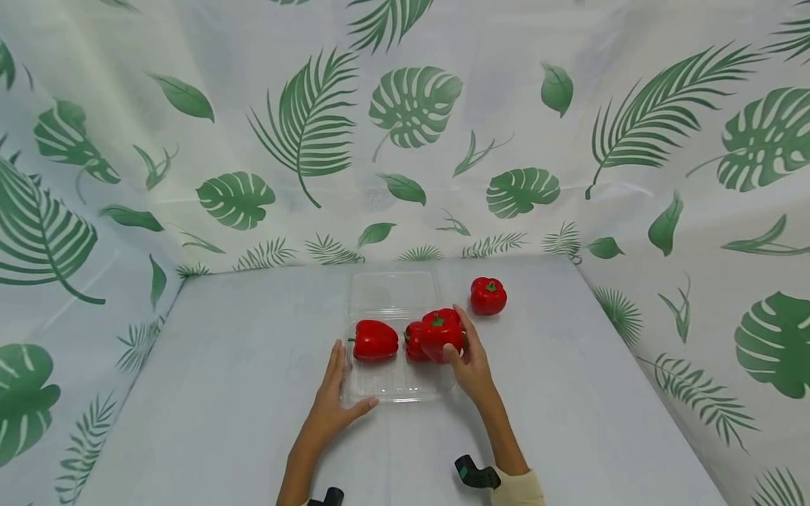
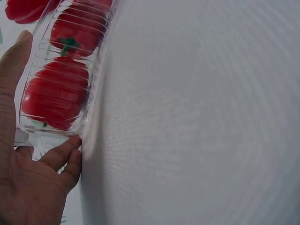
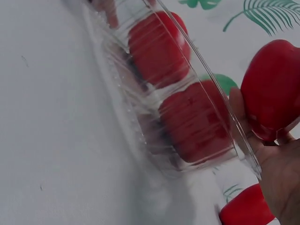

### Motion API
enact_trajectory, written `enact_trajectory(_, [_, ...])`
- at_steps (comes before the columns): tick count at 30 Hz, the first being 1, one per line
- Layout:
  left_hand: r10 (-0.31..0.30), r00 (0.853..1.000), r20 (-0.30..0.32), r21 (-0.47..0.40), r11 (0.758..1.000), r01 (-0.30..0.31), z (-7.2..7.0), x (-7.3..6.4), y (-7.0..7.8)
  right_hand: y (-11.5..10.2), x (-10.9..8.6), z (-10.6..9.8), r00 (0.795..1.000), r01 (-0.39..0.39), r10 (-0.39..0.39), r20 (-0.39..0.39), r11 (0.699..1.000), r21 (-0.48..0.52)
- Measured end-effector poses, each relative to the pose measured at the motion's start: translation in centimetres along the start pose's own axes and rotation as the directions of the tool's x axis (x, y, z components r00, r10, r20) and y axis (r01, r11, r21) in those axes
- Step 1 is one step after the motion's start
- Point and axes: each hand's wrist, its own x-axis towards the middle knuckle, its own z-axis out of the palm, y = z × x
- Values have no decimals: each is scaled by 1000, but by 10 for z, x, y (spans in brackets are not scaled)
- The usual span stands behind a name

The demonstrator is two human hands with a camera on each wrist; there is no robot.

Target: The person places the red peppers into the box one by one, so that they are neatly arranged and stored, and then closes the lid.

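A clear plastic clamshell container [image 1: 370, 385] lies on the table with its lid folded back. In its left half rests a red bell pepper [image 1: 375, 341], stem to the left. Another red bell pepper [image 1: 414, 343] sits in the right half, partly hidden behind the pepper my right hand grips. My right hand [image 1: 473, 365] holds that red bell pepper [image 3: 274, 89] just above the container's right side, thumb in front and fingers behind. My left hand [image 1: 333, 404] spreads its thumb and straight fingers around the container's near left corner, fingertips along the left wall.
One more red bell pepper [image 1: 488, 296] stands on the table behind and right of the container. The white table [image 1: 234, 393] meets a leaf-printed curtain [image 1: 411, 204] at the back and both sides. The raised lid [image 1: 394, 289] lies flat toward the back.
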Motion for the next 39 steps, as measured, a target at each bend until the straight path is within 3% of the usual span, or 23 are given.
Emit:
enact_trajectory(5, [6, 1000, -1, 2, 1000, -5, 0, 0, 0, -7, -2, 6, 994, -30, 31, 105, 999, -12])
enact_trajectory(11, [14, 1000, -9, -4, 1000, -14, 0, 1, -1, -15, -2, 14, 970, -52, 49, 236, 999, 6])
enact_trajectory(17, [31, 999, -10, -20, 999, -31, -1, 1, -1, -19, -5, 28, 966, -74, 95, 240, 993, -94])
enact_trajectory(21, [53, 999, -8, -30, 998, -53, -1, 1, -3, -19, -8, 38, 968, -20, 57, 246, 988, -150])
enact_trajectory(28, [70, 997, -11, -27, 997, -70, -1, 1, -4, -15, -10, 48, 947, 178, -95, 308, 950, -255])
enact_trajectory(39, [100, 994, -35, -3, 995, -100, 0, 1, -8, -17, -13, 64, 945, 202, -87, 314, 913, -354])
